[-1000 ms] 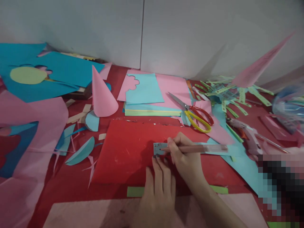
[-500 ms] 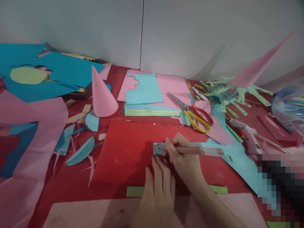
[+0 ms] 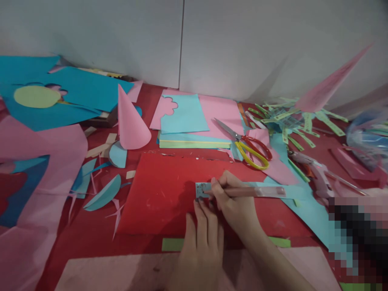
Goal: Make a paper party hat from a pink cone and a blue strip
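Observation:
My right hand (image 3: 233, 202) is closed round a pink pen (image 3: 257, 191), its tip resting on a small light-blue paper strip (image 3: 202, 189). The strip lies on a red sheet (image 3: 163, 194) in the middle of the table. My left hand (image 3: 203, 238) lies below it with fingers stretched out, the fingertips pressing the strip's lower edge. The right part of the strip is hidden under my right hand.
Red-and-yellow scissors (image 3: 251, 149) lie behind my hands beside a stack of coloured paper (image 3: 188, 121). A pink paper cone (image 3: 130, 121) stands at the left. Blue and pink sheets (image 3: 45, 121) cover the left side. A glue gun (image 3: 318, 173) and green strips (image 3: 297, 121) lie at the right.
The pen has slid a little to the left along the strip, my right hand moving with it. My left hand has stayed in place.

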Demonstrator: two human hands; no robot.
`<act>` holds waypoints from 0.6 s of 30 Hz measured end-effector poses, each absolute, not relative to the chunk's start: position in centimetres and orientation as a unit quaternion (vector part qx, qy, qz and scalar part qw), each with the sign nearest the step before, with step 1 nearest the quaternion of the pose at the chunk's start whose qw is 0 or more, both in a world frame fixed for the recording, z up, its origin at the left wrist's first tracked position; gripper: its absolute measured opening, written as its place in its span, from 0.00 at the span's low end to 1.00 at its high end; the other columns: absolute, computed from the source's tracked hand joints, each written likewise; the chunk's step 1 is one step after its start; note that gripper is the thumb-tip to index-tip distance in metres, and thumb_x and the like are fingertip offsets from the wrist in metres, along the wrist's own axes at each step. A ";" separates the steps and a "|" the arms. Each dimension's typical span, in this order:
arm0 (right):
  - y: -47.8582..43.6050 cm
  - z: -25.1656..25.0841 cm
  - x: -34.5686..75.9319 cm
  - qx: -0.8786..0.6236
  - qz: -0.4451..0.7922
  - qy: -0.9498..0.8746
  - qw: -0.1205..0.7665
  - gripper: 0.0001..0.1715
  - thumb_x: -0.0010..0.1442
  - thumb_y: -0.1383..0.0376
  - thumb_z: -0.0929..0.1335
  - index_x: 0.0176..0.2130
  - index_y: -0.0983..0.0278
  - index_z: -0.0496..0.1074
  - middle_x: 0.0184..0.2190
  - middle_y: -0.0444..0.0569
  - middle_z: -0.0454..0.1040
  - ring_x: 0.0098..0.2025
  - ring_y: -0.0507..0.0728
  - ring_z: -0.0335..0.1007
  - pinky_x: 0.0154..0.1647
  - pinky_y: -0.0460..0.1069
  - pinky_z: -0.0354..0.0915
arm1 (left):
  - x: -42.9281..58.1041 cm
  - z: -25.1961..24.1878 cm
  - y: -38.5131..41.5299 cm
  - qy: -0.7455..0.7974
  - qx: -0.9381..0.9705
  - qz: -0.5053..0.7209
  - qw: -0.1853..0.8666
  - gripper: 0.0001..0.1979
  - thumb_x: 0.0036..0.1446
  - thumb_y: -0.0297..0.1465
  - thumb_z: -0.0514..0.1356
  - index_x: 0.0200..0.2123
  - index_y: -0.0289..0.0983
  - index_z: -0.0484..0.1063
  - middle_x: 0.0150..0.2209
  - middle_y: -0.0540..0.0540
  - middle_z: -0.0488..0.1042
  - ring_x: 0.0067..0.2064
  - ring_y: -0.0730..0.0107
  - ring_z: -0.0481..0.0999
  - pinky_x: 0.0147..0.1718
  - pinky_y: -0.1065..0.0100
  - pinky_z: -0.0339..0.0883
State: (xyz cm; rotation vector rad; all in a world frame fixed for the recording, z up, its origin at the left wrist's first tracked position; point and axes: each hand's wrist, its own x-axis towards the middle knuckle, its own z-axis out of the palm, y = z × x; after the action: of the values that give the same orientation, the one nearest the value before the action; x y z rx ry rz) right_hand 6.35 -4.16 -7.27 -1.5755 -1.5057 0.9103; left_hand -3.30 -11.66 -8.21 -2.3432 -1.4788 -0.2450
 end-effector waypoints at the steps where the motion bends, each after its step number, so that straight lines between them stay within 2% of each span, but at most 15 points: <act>1: -4.2 -7.2 6.4 -0.615 0.366 -0.583 0.384 0.19 0.56 0.61 0.62 0.18 0.61 0.53 0.12 0.38 0.59 0.15 0.48 0.58 0.16 0.43 0.57 | -3.3 -8.3 -11.7 -0.522 -0.829 -0.089 0.180 0.17 0.56 0.27 0.45 0.43 0.30 0.69 0.45 0.38 0.73 0.48 0.57 0.70 0.43 0.62 0.63; 10: -4.0 -7.1 6.2 -0.627 0.336 -0.571 0.409 0.17 0.56 0.63 0.62 0.19 0.61 0.55 0.12 0.38 0.63 0.15 0.47 0.58 0.16 0.43 0.58 | -3.4 -8.1 -11.6 -0.519 -0.830 -0.078 0.189 0.17 0.56 0.27 0.45 0.43 0.31 0.69 0.45 0.39 0.73 0.48 0.59 0.71 0.42 0.63 0.64; 15: -4.0 -7.1 6.2 -0.627 0.336 -0.579 0.398 0.17 0.56 0.63 0.62 0.18 0.61 0.55 0.11 0.38 0.61 0.14 0.47 0.57 0.15 0.42 0.57 | -3.4 -8.2 -11.6 -0.520 -0.830 -0.085 0.185 0.17 0.56 0.28 0.45 0.42 0.31 0.69 0.45 0.39 0.73 0.47 0.58 0.71 0.42 0.62 0.65; 18: -4.1 -7.1 6.2 -0.626 0.330 -0.581 0.402 0.17 0.56 0.65 0.62 0.18 0.61 0.55 0.12 0.38 0.62 0.15 0.47 0.59 0.16 0.43 0.58 | -3.4 -8.3 -11.5 -0.515 -0.830 -0.094 0.192 0.16 0.55 0.28 0.46 0.41 0.30 0.70 0.44 0.39 0.73 0.46 0.57 0.71 0.41 0.62 0.65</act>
State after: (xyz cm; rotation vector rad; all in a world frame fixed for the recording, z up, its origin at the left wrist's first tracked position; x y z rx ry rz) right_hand 6.24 -4.07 -7.14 -1.5827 -1.4676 0.8333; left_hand -3.35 -11.54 -8.30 -2.3298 -1.4472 -0.2641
